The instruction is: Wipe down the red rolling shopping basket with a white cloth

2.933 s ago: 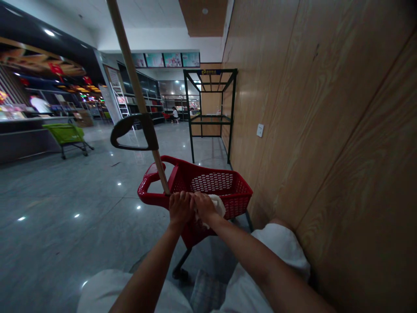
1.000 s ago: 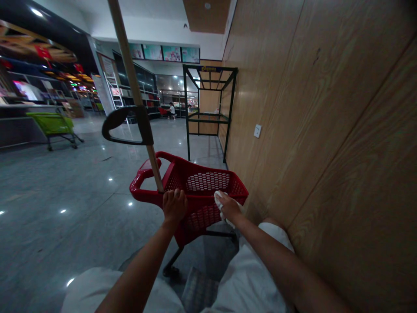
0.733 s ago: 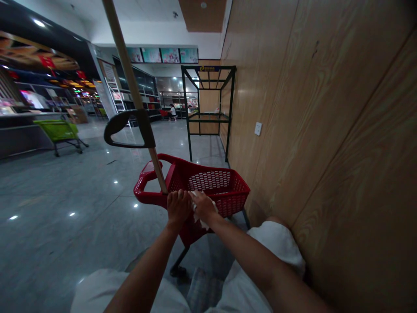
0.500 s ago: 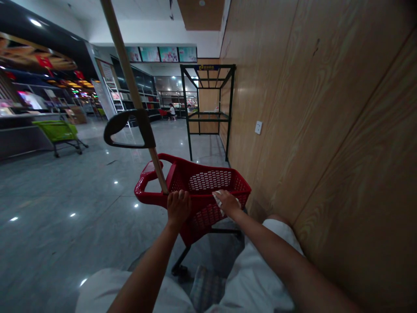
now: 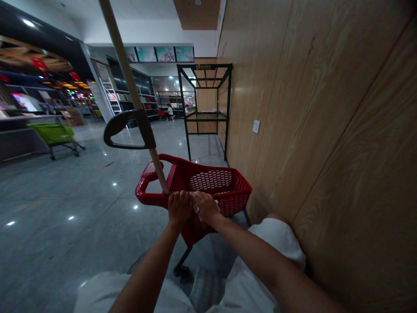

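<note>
My right fingers (image 5: pixel 200 197) have moved left, bent around white cloth (image 5: pixel 196 209), beside left fingers (image 5: pixel 177 197) curled over the red shopping cart's long rim (image 5: pixel 233 194).

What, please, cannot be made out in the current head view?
All in the head view:
Cloth: mostly hidden by the right hand.
Pole: upper end cut off by the top edge.
Sign: lettering too small to read.
Distant person: too small for detail.
</note>
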The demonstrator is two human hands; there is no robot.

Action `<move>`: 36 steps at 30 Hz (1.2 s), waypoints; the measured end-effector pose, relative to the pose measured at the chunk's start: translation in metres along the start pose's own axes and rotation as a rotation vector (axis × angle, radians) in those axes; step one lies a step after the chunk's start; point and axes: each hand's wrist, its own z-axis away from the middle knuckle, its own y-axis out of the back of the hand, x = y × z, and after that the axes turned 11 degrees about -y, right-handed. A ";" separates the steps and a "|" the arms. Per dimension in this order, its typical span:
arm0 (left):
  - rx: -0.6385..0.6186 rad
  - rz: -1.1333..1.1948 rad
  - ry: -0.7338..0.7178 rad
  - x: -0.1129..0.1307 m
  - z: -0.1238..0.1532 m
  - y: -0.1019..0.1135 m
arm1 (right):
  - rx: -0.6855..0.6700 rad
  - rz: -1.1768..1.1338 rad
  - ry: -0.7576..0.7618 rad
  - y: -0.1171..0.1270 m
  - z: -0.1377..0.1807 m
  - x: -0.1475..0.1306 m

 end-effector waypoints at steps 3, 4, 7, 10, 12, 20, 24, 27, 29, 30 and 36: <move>0.023 -0.010 -0.020 -0.008 0.004 0.000 | -0.057 0.070 -0.037 0.006 0.015 0.055; 0.031 -0.007 -0.017 -0.010 0.005 0.000 | -0.068 0.109 -0.075 0.009 0.020 0.077; 0.040 0.003 0.001 -0.015 0.008 -0.002 | -0.059 0.227 -0.207 0.018 0.038 0.138; 0.033 -0.001 0.030 -0.018 0.009 -0.001 | -0.005 0.299 -0.278 0.019 0.051 0.174; 0.035 0.005 0.073 -0.017 0.009 0.000 | 0.039 0.308 -0.295 0.015 0.056 0.182; -0.152 0.194 -0.063 0.060 0.006 -0.035 | 0.151 0.115 -0.339 -0.021 0.040 0.120; -0.357 0.175 -0.069 0.073 0.006 -0.052 | 0.108 0.004 -0.174 -0.039 0.024 0.060; -0.399 0.185 -0.119 0.055 0.011 -0.050 | 0.078 0.060 -0.112 -0.032 0.023 0.055; -0.386 0.182 -0.115 0.044 0.015 -0.046 | 0.047 0.111 -0.084 -0.018 0.028 0.075; -0.373 0.177 -0.103 0.041 0.017 -0.044 | 0.033 0.134 -0.094 -0.010 0.031 0.089; -0.338 0.181 -0.036 0.046 0.017 -0.039 | 0.052 0.136 -0.386 0.022 0.049 0.151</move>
